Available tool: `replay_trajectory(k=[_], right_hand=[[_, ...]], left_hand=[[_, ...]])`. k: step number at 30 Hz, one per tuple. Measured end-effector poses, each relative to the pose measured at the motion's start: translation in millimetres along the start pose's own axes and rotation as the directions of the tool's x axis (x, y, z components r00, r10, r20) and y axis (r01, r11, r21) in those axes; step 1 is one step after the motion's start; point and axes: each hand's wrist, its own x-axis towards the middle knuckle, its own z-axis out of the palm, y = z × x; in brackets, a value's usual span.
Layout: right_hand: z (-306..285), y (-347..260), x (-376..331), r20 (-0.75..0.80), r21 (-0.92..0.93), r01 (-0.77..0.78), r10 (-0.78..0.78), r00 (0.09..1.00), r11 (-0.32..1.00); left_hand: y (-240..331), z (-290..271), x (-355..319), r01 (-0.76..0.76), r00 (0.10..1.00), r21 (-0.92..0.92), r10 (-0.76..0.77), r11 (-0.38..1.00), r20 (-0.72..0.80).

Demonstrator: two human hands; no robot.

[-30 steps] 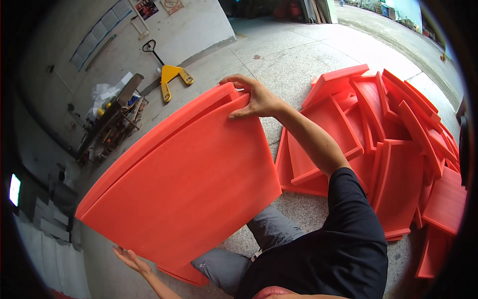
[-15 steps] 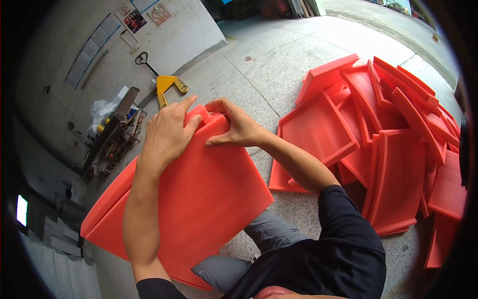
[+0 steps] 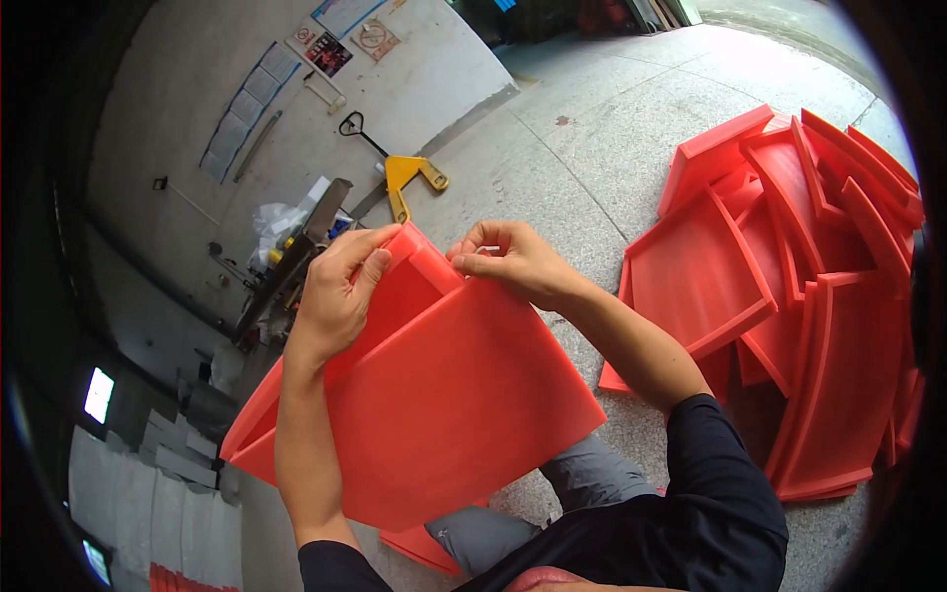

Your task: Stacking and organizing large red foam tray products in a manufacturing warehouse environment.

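Note:
A red shallow panel with raised edges [image 3: 444, 405] stands tilted in front of me, its broad smooth face toward my body. My left hand [image 3: 335, 296] grips the top corner of its far raised wall, thumb and fingers pinched over the rim. At the corner's right side is my right hand [image 3: 513, 261], thumb and forefinger pressed together beside the edge. Whatever may sit between those right fingertips is too small to make out. Between the far wall and the near face an open gap shows. Part of another red piece [image 3: 419, 548] peeks out below, by my leg.
To the right, a heap of similar red panels [image 3: 700, 271] lies on the speckled floor [image 3: 582, 178]. A yellow pallet jack [image 3: 404, 173] stands by the far wall. At the left are a cluttered bench [image 3: 306, 232] and stacked grey sheets [image 3: 148, 503].
My right hand has gone from spanning the panel's top edge to a pinch beside the corner. The gap behind the near face looks wider. The whole view has shifted, with things farther right.

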Motion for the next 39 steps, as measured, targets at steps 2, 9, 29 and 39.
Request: replay_trajectory(k=[2,9,29,39], right_hand=[[-0.4,1.6,5.2,-0.005,-0.113,0.008,-0.008,1.000,0.994],[5.2,-26.4,-6.4,0.119,-0.204,0.043,-0.019,0.993,0.978],[19.3,-13.7,-11.5,0.023,-0.331,0.251,-0.259,0.966,0.910],[16.5,-4.9,-2.7,0.004,-0.242,0.154,-0.158,0.987,0.958]], left_hand=[[8.1,-0.2,-4.1,-0.039,0.999,0.045,0.040,0.998,-0.022],[15.5,6.5,-7.9,-0.061,0.996,0.054,0.064,0.997,-0.067],[10.5,-4.5,-5.1,0.065,0.998,-0.057,-0.063,0.996,0.030],[-3.3,10.8,-1.2,-0.107,0.994,-0.056,0.108,0.993,0.006]])
